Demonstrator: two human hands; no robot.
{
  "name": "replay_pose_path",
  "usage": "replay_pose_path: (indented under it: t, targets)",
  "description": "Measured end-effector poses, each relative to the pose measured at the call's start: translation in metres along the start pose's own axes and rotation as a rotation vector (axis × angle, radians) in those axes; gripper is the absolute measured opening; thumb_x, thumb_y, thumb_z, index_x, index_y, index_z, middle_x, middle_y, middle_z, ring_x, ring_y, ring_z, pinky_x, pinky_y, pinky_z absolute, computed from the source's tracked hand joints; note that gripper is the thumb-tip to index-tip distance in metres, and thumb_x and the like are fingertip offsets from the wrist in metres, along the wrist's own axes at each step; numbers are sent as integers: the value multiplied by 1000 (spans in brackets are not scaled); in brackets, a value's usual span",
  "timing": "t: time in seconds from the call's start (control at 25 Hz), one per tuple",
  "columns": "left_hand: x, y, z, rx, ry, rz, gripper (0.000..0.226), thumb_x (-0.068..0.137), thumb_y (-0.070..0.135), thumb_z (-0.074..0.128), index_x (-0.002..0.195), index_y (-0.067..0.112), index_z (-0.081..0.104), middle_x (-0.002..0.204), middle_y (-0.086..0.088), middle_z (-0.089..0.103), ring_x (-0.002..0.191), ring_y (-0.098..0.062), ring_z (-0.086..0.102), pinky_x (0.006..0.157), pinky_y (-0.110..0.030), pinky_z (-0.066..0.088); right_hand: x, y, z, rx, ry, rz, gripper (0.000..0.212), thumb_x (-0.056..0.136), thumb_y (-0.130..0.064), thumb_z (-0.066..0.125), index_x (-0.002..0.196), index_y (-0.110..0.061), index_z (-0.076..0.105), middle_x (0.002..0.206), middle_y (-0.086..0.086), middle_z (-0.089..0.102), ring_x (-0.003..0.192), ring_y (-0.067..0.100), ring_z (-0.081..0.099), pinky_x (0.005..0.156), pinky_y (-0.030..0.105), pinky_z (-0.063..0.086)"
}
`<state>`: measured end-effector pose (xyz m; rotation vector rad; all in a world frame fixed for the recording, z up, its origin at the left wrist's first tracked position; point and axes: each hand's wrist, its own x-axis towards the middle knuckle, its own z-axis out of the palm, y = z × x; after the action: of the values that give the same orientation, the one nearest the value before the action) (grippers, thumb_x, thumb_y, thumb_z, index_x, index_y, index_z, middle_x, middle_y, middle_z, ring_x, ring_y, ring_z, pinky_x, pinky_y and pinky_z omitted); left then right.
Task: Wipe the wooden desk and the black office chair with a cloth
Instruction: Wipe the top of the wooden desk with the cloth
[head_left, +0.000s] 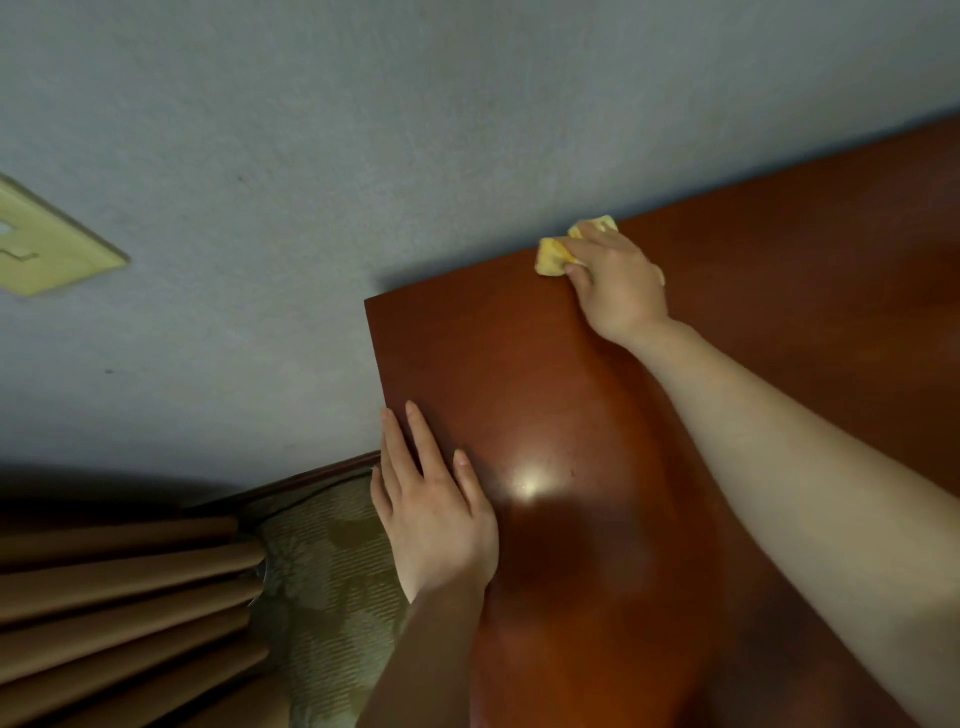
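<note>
Head view, near to far. Nearest, the left hand (434, 512) lies flat with fingers straight on the left edge of the wooden bench (597, 415), its grip open and holding nothing; it appears to brace the body. Beside it, below the bench edge, hang pleated brown curtains (119, 597) over a patterned green carpet (332, 561). A bright reflection sits on the polished top just right of the left hand. Farther off, the right hand (618, 283) is stretched to the back edge, fingers curled over a yellow cloth (551, 255) and pressing it onto the bench where the top meets the grey wall (363, 130). A cream wall plate (47, 244) shows at far left. The black office chair is not in view. Judged step: wiping the rear margin near the left corner. To do it well, keep the cloth flat under the palm, run strokes along the wall line into the corner, then draw overlapping passes back toward the near edge.
</note>
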<state>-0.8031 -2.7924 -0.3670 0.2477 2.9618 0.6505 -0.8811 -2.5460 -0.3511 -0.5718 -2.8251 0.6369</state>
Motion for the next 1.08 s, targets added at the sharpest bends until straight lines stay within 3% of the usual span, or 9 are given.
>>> replay_pose_path:
  t: [0.12, 0.28, 0.4, 0.56, 0.76, 0.92, 1.08]
  targets:
    - [0, 1, -1, -20, 10, 0, 59, 99, 40, 16, 152, 21, -1, 161, -4, 4, 145, -21, 15, 119, -36, 8, 1, -55, 23, 29, -130, -221, 37, 97, -16, 45, 132, -17, 53, 145, 9, 42, 137, 23, 33, 113, 23, 13]
    - [-2, 1, -3, -27, 31, 11, 71, 90, 52, 4, 152, 17, -1, 160, -5, 7, 145, -20, 15, 118, -35, 8, -39, -105, 47, 74, -214, -400, 37, 98, -20, 45, 134, -22, 52, 149, 5, 38, 138, 24, 31, 113, 32, 22]
    - [-2, 1, -3, -30, 27, 22, 72, 89, 55, 2, 151, 18, -5, 161, -5, 5, 146, -19, 12, 118, -33, 6, -71, -102, 39, 81, -215, -472, 35, 95, -18, 51, 130, -19, 57, 144, 4, 44, 134, 26, 39, 108, 36, 31]
    - [-1, -1, -3, -25, 22, 12, 75, 88, 56, 1, 151, 16, -5, 161, -6, 5, 147, -19, 11, 118, -34, 6, -103, -75, 22, 55, -300, -522, 38, 95, -21, 52, 133, -23, 53, 147, -2, 41, 136, 21, 36, 110, 33, 30]
    - [-1, 2, -6, -15, 32, 6, 76, 87, 56, 2, 152, 17, -3, 161, -5, 6, 146, -19, 13, 118, -33, 5, -121, -16, -14, 16, -231, -506, 38, 86, -15, 66, 124, -22, 63, 137, 2, 53, 126, 23, 50, 105, 36, 39]
    - [-1, 3, -5, -5, 25, 5, 75, 88, 56, 2, 152, 18, -3, 161, -3, 4, 146, -18, 11, 117, -31, 3, -104, 44, -35, 18, -134, -330, 38, 87, -4, 63, 124, -13, 61, 136, 11, 52, 127, 31, 48, 107, 45, 37]
    - [-1, 5, -5, -3, 22, 9, 75, 88, 56, 2, 151, 18, -4, 161, -3, 3, 146, -19, 12, 118, -32, 4, -59, 100, -49, -78, 13, -125, 37, 91, -1, 56, 127, -1, 56, 136, 21, 49, 129, 38, 43, 112, 44, 29]
